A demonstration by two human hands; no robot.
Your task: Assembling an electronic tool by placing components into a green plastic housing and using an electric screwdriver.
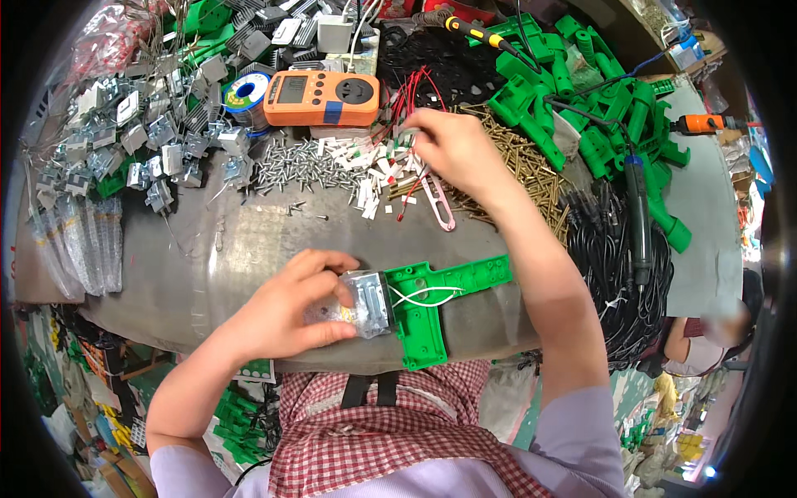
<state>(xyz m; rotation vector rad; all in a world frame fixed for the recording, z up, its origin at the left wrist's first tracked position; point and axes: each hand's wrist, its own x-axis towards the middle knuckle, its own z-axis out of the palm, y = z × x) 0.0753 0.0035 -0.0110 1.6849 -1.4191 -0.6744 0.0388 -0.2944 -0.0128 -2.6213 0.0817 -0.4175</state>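
Note:
My left hand (295, 307) is closed around a clear-plastic-wrapped metal heating element (372, 305), thumb below and fingers above. This element sits at the left end of a green plastic housing half (423, 328), shaped like a gun and lying open side up on the table. Two white wires (436, 297) run from the element over the housing. My right hand (452, 149) reaches into a pile of small white pieces (374, 183) beside red wires (419, 87). Its fingertips are pinched together, and what they hold is too small to make out. A pink looped tool (440, 206) lies just below it.
An orange multimeter (322, 98) and a solder spool (247, 91) stand behind silver screws (299, 162). Brass screws (523, 166), black cables (606, 249) and green housings (614, 124) fill the right. Metal-and-white parts (141, 133) crowd the left. A soldering iron (638, 207) hangs at right.

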